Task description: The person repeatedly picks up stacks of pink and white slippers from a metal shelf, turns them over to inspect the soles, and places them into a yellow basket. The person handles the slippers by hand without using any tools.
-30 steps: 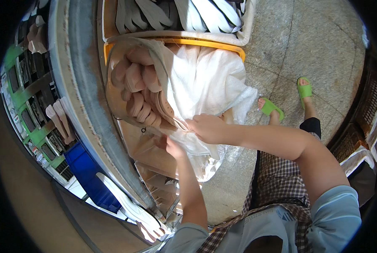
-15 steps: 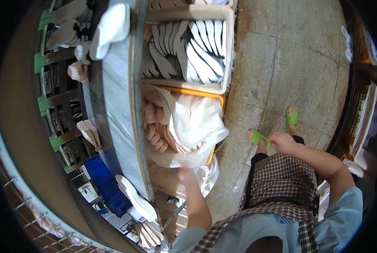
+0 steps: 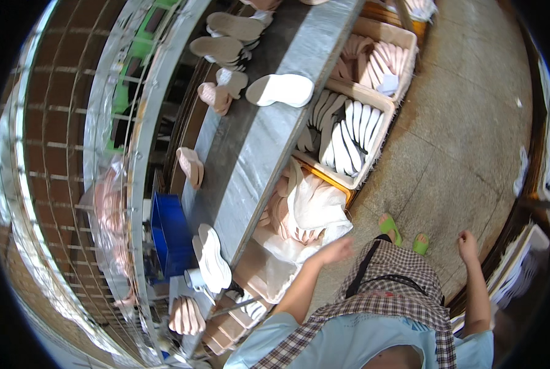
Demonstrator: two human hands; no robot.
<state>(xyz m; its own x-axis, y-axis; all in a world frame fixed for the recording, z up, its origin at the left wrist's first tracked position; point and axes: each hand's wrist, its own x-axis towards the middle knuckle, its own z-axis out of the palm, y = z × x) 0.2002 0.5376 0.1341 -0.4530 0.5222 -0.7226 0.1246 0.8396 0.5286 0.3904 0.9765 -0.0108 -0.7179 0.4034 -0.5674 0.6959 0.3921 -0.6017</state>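
White sack [image 3: 315,208] over pale pink soles [image 3: 279,210], left grip [image 3: 338,251] and right grip [image 3: 467,245] withdrawn.
Head view: both were at the sack a second ago; now the left is just beside its lower edge, the right well apart, over the floor [image 3: 438,184]. How far either is clenched I cannot tell. Sack and soles lie in the yellow-rimmed bin [image 3: 324,173] along the worktop's [image 3: 256,161] right edge. Shirt [image 3: 324,335] printing is too small to read.
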